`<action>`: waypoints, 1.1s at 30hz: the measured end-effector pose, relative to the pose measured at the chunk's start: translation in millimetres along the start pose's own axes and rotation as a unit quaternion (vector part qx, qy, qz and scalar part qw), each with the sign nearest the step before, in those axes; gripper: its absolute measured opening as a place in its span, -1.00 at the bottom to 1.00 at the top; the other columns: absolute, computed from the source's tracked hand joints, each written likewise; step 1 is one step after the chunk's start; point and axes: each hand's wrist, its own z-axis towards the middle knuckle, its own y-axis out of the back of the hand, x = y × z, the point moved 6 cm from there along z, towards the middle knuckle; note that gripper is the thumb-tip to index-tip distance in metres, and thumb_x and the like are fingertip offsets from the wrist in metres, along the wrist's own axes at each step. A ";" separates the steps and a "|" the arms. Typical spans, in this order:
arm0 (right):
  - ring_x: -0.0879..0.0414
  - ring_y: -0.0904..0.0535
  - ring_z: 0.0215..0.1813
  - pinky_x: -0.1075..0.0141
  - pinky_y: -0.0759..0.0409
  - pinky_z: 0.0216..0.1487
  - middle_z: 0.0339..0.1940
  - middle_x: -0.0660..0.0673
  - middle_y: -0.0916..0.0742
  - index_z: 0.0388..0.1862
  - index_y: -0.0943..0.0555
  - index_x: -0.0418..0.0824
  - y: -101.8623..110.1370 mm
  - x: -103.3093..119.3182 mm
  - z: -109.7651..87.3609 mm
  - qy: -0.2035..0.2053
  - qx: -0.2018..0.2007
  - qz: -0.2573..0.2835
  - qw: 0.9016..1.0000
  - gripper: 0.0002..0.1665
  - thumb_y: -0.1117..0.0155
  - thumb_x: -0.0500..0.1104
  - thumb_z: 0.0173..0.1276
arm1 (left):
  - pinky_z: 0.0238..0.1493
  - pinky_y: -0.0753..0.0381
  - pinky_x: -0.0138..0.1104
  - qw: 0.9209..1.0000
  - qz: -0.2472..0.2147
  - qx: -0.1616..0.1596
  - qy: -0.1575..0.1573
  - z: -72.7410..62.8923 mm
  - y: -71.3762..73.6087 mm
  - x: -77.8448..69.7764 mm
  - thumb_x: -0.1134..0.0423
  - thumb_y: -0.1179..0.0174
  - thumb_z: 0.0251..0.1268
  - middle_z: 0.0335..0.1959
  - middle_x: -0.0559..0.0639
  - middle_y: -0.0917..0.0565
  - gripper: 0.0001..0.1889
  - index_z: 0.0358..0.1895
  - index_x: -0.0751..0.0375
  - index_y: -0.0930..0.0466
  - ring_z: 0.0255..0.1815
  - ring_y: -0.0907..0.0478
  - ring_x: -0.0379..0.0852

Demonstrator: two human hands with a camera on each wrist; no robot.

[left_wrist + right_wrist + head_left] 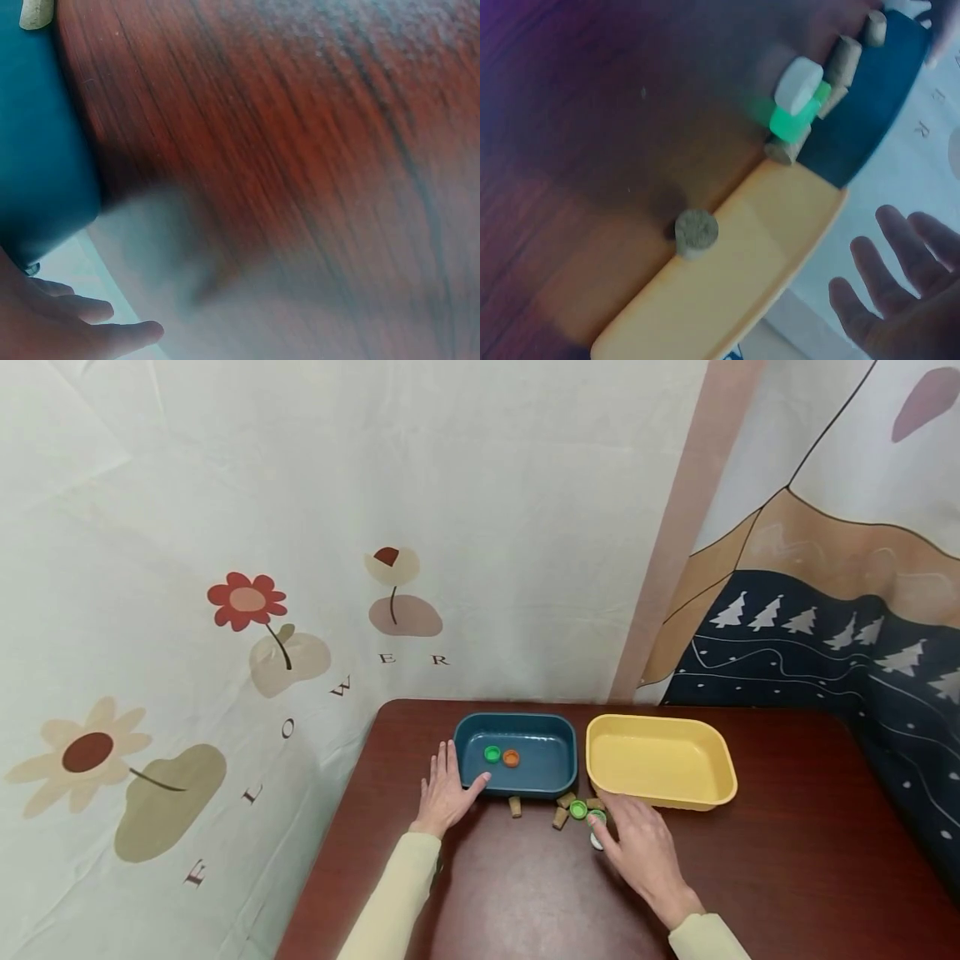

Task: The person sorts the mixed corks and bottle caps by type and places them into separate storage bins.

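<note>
My left hand [444, 793], fingers extended, is at the left end of the blue tray [534, 792]. Inside that tray lie a green bottle cap [492, 754] and an orange bottle cap [511, 758]. My right hand [643, 847] hovers beside two green caps [577, 810] and a white cap [597, 842], partly covering them. In the right wrist view its fingers [896, 281] are spread, with nothing seen in them. Several corks [560, 818] lie on the table before the blue tray. Another cork [696, 232] stands by the yellow tray, hidden from the head view.
The yellow tray [660, 798] sits right of the blue one on the dark red-brown wooden table [517, 893]. Behind and left of the table hangs a pale cloth [510, 527] with printed flowers. A dark cloth with trees [787, 652] hangs at the right.
</note>
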 end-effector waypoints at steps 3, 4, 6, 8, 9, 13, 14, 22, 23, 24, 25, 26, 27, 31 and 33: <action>-0.23 -0.64 0.19 -0.24 -0.56 0.12 0.14 -0.23 -0.75 0.22 -0.68 -0.24 -14.6 4.3 -2.3 0.028 0.040 -0.011 0.999 -0.44 -0.47 0.04 0.35 | 0.47 -0.03 0.38 1.000 -0.002 0.003 0.004 -0.6 0.9 -0.4 -0.56 0.02 0.31 0.72 0.18 0.14 0.18 0.71 0.19 0.23 0.68 0.13 0.30; -0.23 -0.63 0.21 -0.24 -0.55 0.14 0.16 -0.23 -0.74 0.23 -0.68 -0.24 -19.6 5.5 -3.0 0.038 0.053 -0.015 0.998 -0.42 -0.48 0.05 0.35 | 0.48 -0.02 0.37 1.000 -0.002 0.004 0.006 -0.5 1.0 -0.5 -0.56 0.01 0.31 0.72 0.17 0.14 0.18 0.71 0.18 0.24 0.69 0.13 0.30; -0.24 -0.60 0.28 -0.25 -0.53 0.20 0.22 -0.23 -0.72 0.26 -0.67 -0.25 -29.6 6.8 -4.0 0.048 0.083 -0.024 0.995 -0.38 -0.47 0.08 0.36 | 0.49 -0.02 0.36 1.000 -0.004 0.007 0.008 -1.0 2.0 -1.1 -0.54 -0.01 0.32 0.72 0.16 0.15 0.18 0.71 0.17 0.24 0.69 0.15 0.29; -0.26 -0.55 0.35 -0.26 -0.49 0.25 0.28 -0.24 -0.69 0.29 -0.65 -0.26 -38.2 7.7 -4.1 0.049 0.110 -0.033 0.992 -0.34 -0.47 0.11 0.36 | 0.49 -0.02 0.36 1.000 -0.005 0.009 0.009 -1.0 2.1 -1.3 -0.54 -0.01 0.31 0.72 0.16 0.16 0.17 0.71 0.17 0.24 0.69 0.15 0.29; -0.26 -0.53 0.38 -0.27 -0.47 0.27 0.30 -0.25 -0.68 0.31 -0.64 -0.26 -42.0 7.9 -3.5 0.046 0.122 -0.037 0.991 -0.33 -0.46 0.12 0.37 | 0.49 -0.02 0.36 1.000 -0.007 0.010 0.009 -1.0 2.0 -1.1 -0.54 -0.01 0.31 0.72 0.16 0.15 0.18 0.71 0.16 0.24 0.69 0.15 0.29; -0.28 -0.47 0.44 -0.29 -0.42 0.31 0.35 -0.28 -0.64 0.35 -0.60 -0.29 -53.6 9.0 -1.1 0.032 0.154 -0.050 0.986 -0.28 -0.46 0.11 0.37 | 0.48 -0.05 0.35 1.000 -0.008 0.012 0.010 -1.0 1.5 -0.2 -0.56 0.01 0.30 0.72 0.16 0.15 0.18 0.71 0.15 0.24 0.69 0.14 0.29; -0.28 -0.46 0.44 -0.29 -0.41 0.31 0.36 -0.28 -0.64 0.36 -0.59 -0.30 -56.0 9.2 -0.5 0.030 0.157 -0.056 0.986 -0.27 -0.46 0.11 0.37 | 0.48 -0.06 0.35 1.000 -0.009 0.012 0.011 -1.3 1.6 0.0 -0.56 0.00 0.30 0.72 0.17 0.15 0.18 0.71 0.15 0.23 0.69 0.14 0.29; -0.23 -0.56 0.36 -0.25 -0.46 0.28 0.26 -0.28 -0.70 0.30 -0.62 -0.31 -68.3 10.4 2.3 0.041 0.134 -0.111 0.984 -0.32 -0.51 0.04 0.33 | 0.46 -0.11 0.36 1.000 -0.010 0.014 0.014 -3.3 2.0 0.0 -0.53 -0.02 0.31 0.72 0.18 0.13 0.17 0.71 0.15 0.23 0.68 0.10 0.31; -0.22 -0.57 0.35 -0.25 -0.47 0.27 0.25 -0.28 -0.71 0.29 -0.63 -0.32 -69.2 10.7 2.6 0.045 0.128 -0.116 0.984 -0.33 -0.51 0.03 0.32 | 0.45 -0.12 0.36 1.000 -0.011 0.015 0.014 -3.5 2.0 -0.2 -0.53 -0.02 0.31 0.72 0.18 0.13 0.17 0.71 0.15 0.23 0.68 0.10 0.31; -0.22 -0.58 0.33 -0.24 -0.48 0.25 0.22 -0.28 -0.72 0.27 -0.63 -0.32 -69.9 11.1 3.0 0.049 0.122 -0.122 0.984 -0.34 -0.52 0.02 0.32 | 0.45 -0.12 0.36 1.000 -0.009 0.015 0.015 -3.6 2.0 -0.4 -0.53 -0.02 0.31 0.72 0.18 0.13 0.17 0.71 0.15 0.23 0.68 0.10 0.31; -0.21 -0.59 0.32 -0.24 -0.49 0.24 0.20 -0.27 -0.73 0.26 -0.64 -0.32 -70.2 11.5 3.5 0.052 0.117 -0.127 0.984 -0.35 -0.53 0.02 0.31 | 0.45 -0.13 0.35 1.000 -0.009 0.016 0.015 -3.5 1.9 -0.6 -0.53 -0.02 0.31 0.72 0.18 0.13 0.16 0.71 0.15 0.23 0.68 0.10 0.31; -0.21 -0.61 0.29 -0.24 -0.51 0.21 0.17 -0.27 -0.74 0.24 -0.65 -0.32 -70.4 12.0 3.8 0.057 0.109 -0.132 0.984 -0.36 -0.54 0.00 0.29 | 0.45 -0.14 0.35 1.000 -0.009 0.016 0.014 -3.5 1.9 -0.7 -0.53 -0.02 0.31 0.72 0.18 0.12 0.16 0.71 0.15 0.23 0.68 0.09 0.31; -0.22 -0.62 0.27 -0.24 -0.52 0.19 0.13 -0.26 -0.76 0.21 -0.66 -0.33 -70.4 12.4 4.2 0.061 0.101 -0.134 0.984 -0.37 -0.56 -0.01 0.27 | 0.45 -0.14 0.35 1.000 -0.009 0.016 0.014 -3.4 1.9 -0.9 -0.53 -0.02 0.31 0.72 0.18 0.12 0.16 0.71 0.15 0.23 0.68 0.09 0.31; -0.24 -0.66 0.17 -0.23 -0.57 0.11 -0.05 -0.24 -0.79 0.07 -0.70 -0.32 -70.4 12.7 5.3 0.076 0.074 -0.145 0.984 -0.44 -0.65 -0.08 0.15 | 0.44 -0.17 0.34 1.000 -0.010 0.016 0.013 -3.1 2.1 -1.5 -0.52 -0.03 0.32 0.72 0.19 0.11 0.16 0.71 0.16 0.22 0.67 0.07 0.32; -0.24 -0.66 0.15 -0.23 -0.58 0.09 -0.12 -0.23 -0.79 -0.03 -0.71 -0.29 -70.9 12.3 5.7 0.081 0.069 -0.151 0.983 -0.51 -0.67 -0.10 0.12 | 0.44 -0.18 0.34 1.000 -0.010 0.015 0.012 -3.1 2.5 -1.7 -0.52 -0.03 0.32 0.71 0.20 0.11 0.16 0.71 0.16 0.22 0.67 0.06 0.32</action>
